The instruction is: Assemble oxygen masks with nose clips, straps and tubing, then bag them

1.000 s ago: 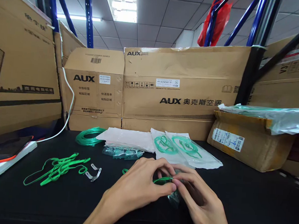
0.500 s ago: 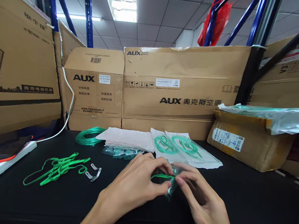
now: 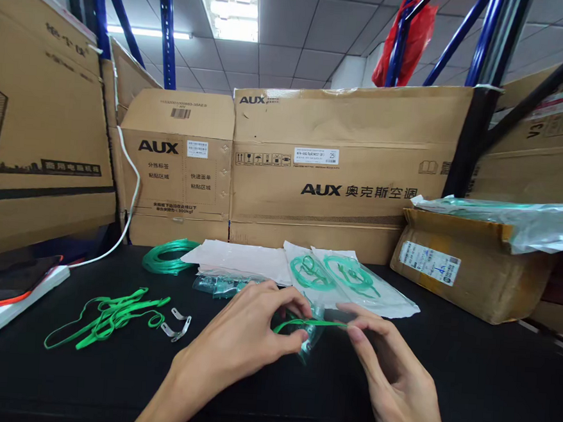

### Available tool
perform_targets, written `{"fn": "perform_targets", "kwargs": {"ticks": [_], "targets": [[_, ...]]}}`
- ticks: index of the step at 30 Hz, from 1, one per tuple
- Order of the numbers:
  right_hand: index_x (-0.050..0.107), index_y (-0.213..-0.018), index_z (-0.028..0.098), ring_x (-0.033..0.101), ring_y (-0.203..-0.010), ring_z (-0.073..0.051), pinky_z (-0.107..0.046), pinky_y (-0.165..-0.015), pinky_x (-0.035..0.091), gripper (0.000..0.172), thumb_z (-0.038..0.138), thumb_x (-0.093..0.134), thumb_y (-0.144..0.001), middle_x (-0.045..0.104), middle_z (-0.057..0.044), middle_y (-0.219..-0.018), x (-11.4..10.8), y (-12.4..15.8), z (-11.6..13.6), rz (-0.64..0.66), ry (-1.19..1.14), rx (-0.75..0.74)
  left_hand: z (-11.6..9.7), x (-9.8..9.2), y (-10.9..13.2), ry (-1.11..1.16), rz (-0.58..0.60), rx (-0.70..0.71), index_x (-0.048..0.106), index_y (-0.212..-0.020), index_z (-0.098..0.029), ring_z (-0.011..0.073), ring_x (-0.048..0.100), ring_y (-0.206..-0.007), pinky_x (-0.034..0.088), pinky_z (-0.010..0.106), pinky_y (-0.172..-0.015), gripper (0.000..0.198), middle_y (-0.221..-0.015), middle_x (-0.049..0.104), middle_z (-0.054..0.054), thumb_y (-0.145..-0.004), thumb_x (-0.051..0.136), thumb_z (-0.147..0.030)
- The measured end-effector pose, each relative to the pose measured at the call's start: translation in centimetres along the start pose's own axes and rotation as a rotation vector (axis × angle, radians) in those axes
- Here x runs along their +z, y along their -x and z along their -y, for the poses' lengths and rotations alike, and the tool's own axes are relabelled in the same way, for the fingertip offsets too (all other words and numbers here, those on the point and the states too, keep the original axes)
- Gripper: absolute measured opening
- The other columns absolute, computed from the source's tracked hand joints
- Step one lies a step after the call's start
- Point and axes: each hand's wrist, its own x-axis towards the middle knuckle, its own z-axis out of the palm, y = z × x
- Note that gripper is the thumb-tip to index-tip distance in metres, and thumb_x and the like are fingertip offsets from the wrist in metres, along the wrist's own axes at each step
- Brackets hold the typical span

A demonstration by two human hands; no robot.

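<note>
My left hand [image 3: 244,334] is closed, its curled fingers and thumb around a green elastic strap [image 3: 319,323]. The strap stretches rightward to my right hand [image 3: 393,370], whose thumb and fingertips pinch its other end. Behind and below the strap is a small clear plastic bag [image 3: 308,349] with a greenish tint, against my left fingertips; its contents are too small to make out. Left of my hands lies a loose tangle of green elastic strap [image 3: 110,318], and beside it a bent metal bracket [image 3: 176,326] with slotted ends.
Farther back lie a coil of green tubing [image 3: 169,256], white packets [image 3: 244,260], small clear bags [image 3: 225,287] and pouches with coiled tubing [image 3: 354,274]. A carton [image 3: 489,270] stands right, a phone [image 3: 14,279] left. Large cardboard boxes [image 3: 333,157] wall the black table [image 3: 80,390].
My right hand has moved slightly right and my left hand slightly left. More of the green strap shows between them. The small clear bag has shifted left with my left hand.
</note>
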Motion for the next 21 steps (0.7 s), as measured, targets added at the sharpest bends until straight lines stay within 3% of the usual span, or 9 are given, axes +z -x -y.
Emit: {"fn": "perform_targets", "kwargs": {"ticks": [13,21], "targets": [[0.067,-0.097,0.029,0.069,-0.116,-0.027,-0.042,-0.107,0.057,0.019,0.048,0.070,-0.095,0.073,-0.002,-0.125,0.0,-0.3,-0.1,-0.125,-0.158,0.089,1.0,-0.6,0.3,-0.036,-0.001,-0.037,0.073,-0.104,-0.030,0.0205,0.066,-0.100,0.044,0.032,-0.096,0.015,-0.102,0.073,-0.003,-0.089,0.073,-0.027],[0.074,-0.101,0.029,0.065,-0.125,-0.028,-0.034,-0.108,0.053,0.022,0.050,0.068,-0.096,0.074,-0.005,-0.123,-0.3,0.0,-0.3,-0.050,-0.091,0.015,1.2,-0.5,0.1,0.003,0.027,-0.036,0.072,-0.107,-0.031,0.0195,0.066,-0.101,0.044,0.030,-0.093,0.016,-0.104,0.073,-0.004,-0.091,0.077,-0.033]]}}
